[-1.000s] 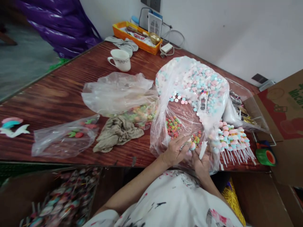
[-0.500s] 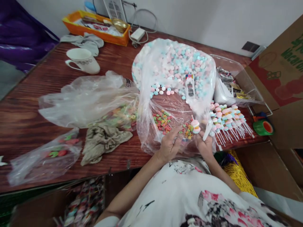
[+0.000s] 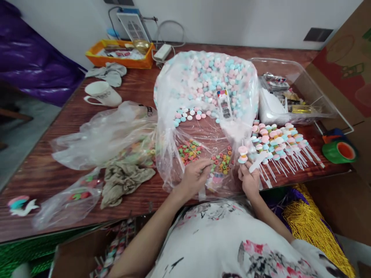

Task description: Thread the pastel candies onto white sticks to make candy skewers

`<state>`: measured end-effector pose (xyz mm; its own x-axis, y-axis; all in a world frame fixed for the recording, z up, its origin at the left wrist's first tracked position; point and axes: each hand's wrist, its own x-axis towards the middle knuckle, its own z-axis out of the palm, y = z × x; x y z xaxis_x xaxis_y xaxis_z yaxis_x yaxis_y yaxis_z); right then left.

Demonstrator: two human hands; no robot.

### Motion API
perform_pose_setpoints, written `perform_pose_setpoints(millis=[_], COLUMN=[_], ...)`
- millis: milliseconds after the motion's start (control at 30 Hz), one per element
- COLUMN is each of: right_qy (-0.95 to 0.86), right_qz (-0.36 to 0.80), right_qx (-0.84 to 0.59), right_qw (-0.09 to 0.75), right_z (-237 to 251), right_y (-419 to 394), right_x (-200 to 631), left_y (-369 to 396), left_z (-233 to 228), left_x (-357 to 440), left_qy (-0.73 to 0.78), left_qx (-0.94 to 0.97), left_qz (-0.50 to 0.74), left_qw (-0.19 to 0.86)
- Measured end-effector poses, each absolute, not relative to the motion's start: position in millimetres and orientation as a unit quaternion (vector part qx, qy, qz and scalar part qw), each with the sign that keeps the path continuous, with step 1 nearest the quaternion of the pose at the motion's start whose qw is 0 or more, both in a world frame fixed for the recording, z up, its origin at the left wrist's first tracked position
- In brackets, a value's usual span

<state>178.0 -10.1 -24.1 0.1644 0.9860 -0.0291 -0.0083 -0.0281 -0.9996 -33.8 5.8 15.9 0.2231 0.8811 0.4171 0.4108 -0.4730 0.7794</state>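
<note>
My right hand (image 3: 249,180) is closed round a white stick, with a candy skewer (image 3: 242,154) of pink, white and blue pieces standing above the fingers. A white strip juts out beside that thumb. To the left, my left hand (image 3: 195,175) reaches over the loose ring-shaped cereal (image 3: 223,164), its fingertips pinched close to the rings. Whatever is between those fingertips is too small to make out. Both hands are at the front of a clear plastic bag (image 3: 166,154) spread on the table. Farther back, the bag holds many pastel candies (image 3: 208,77).
Finished-looking candy skewers (image 3: 278,143) lie in rows at the right, near green tape (image 3: 337,151) and a clear bin (image 3: 301,77). Leftward are a crumpled cloth (image 3: 124,179), plastic bags (image 3: 95,135), a mug (image 3: 102,94) and an orange tray (image 3: 118,60). A wooden table (image 3: 66,146) bears them.
My left hand has moved away from the skewer, leftward to the cereal rings. The skewer stays in my right hand. The camera view has shifted somewhat.
</note>
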Motion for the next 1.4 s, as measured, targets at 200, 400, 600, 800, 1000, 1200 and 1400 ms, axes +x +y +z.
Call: perform_pose_setpoints(millis=[200, 400, 600, 800, 1000, 1200, 1400], right_qy=[-0.415, -0.453, -0.514, -0.642, -0.728, -0.785, -0.803], right_qz=[0.497, 0.474, 0.433, 0.369, 0.329, 0.267, 0.254], right_qx=[-0.512, -0.504, -0.5, -0.46, -0.411, -0.414, -0.406], right_qw=[0.564, 0.562, 0.547, 0.491, 0.438, 0.376, 0.356], right_z=[-24.3, -13.6, -20.5, -20.0, -19.3, -11.7, -5.9], right_y=[-11.0, -12.7, -17.1, -27.3, -38.0, -44.0, -45.2], right_x=[180.5, 179.4, 180.2, 180.6, 176.0, 182.4, 184.4], left_y=[73.8, 101.3, 79.6, 24.6, -14.2, -21.1, -20.7], left_z=[29.2, 6.6, 23.8, 37.0, 38.5, 43.7, 40.4], left_x=[17.3, 56.6, 32.1, -19.0, -31.9, -37.6, -37.4], left_qy=[0.408, 0.425, 0.449, 0.479, 0.472, 0.472, 0.46], left_qx=[0.874, 0.884, 0.835, 0.479, 0.439, 0.595, 0.63], left_qz=[0.181, 0.083, 0.187, 0.481, 0.582, 0.579, 0.576], left_qw=[0.192, 0.175, 0.257, 0.556, 0.496, 0.297, 0.243])
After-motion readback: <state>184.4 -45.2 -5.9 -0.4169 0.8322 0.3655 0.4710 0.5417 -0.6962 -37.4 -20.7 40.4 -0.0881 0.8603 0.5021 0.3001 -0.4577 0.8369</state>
